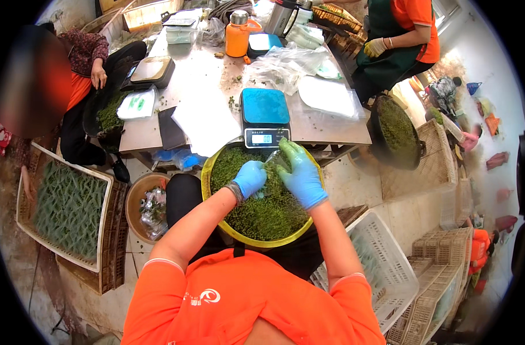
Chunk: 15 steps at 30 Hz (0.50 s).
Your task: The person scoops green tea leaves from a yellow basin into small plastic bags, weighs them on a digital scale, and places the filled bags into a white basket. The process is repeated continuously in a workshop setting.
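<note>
Head view: at mid-frame, pinching a clear bag (272, 157) with the gloved left hand (251, 179), touching it with the right hand (302, 175), cannot tell how firmly, above green berries (268, 217).

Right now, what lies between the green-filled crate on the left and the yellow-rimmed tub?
In the head view, a brown basin holding clear plastic, then the person's dark-clad knee.

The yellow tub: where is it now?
In the head view, the yellow tub is central, between the person and the nearest blue-topped scale on the table.
</note>
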Motion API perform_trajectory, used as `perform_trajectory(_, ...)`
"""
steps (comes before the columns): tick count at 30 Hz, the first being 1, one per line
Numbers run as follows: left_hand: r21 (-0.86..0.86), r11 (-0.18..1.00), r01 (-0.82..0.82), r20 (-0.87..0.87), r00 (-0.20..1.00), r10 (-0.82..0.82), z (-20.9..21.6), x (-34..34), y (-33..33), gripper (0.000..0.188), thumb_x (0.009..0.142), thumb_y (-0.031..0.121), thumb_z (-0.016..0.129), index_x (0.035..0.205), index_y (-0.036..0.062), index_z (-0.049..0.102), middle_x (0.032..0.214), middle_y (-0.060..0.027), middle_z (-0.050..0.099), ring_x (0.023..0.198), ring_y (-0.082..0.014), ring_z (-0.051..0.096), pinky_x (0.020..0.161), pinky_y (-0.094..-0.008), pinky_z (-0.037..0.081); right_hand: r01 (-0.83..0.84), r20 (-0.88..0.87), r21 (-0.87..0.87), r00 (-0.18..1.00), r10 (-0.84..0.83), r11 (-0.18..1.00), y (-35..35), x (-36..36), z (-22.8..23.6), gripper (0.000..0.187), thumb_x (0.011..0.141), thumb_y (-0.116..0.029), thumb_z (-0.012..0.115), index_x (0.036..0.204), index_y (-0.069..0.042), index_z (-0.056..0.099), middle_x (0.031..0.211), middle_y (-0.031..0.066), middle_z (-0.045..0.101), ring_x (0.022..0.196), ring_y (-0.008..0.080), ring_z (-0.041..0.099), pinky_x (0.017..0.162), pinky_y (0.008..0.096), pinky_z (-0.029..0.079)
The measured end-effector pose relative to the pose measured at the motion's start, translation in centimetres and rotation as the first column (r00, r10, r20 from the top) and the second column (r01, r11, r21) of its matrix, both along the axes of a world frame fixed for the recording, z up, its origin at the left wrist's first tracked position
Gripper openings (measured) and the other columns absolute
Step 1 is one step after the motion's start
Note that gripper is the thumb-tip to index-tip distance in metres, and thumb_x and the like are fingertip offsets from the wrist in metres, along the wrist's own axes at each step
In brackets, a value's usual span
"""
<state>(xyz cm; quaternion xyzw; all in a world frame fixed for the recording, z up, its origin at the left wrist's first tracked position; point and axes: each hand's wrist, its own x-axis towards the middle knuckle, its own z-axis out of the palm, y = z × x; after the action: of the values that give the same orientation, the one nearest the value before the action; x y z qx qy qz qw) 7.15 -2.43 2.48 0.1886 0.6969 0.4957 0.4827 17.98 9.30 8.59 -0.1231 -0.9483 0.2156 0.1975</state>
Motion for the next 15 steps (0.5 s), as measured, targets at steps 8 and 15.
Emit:
perform_trajectory(8,-0.062,0.991,0.12,-0.127,0.984,-0.127,2.2,-0.7,0.5,0.023,0.088,0.008,0.043,0.093,-0.0052,0.062,0.064,-0.0157,0.063,0.047,-0.0257,0.063,0.043,-0.0364,0.052,-0.009,0.311,0.078,0.95,-0.016,0.997,-1.3,1.1,-1.2,0.023,0.08,-0.017,0.071,0.101,-0.008,0.066,0.094,0.0141,0.067,0.081,0.0296,0.066,0.075,0.0385,0.053)
perform_trajectory(15,-0.061,0.983,0.174,-0.201,0.962,-0.183,2.6,-0.3,0.1,0.021,0.087,0.007,0.046,0.082,-0.0039,0.063,0.062,-0.0156,0.063,0.049,-0.0244,0.063,0.046,-0.0369,0.052,-0.039,0.166,-0.142,0.984,0.062,0.989,1.0,-0.3,-0.5,0.02,0.082,-0.008,0.067,0.101,-0.004,0.067,0.094,0.0167,0.068,0.085,0.031,0.066,0.077,0.035,0.053)
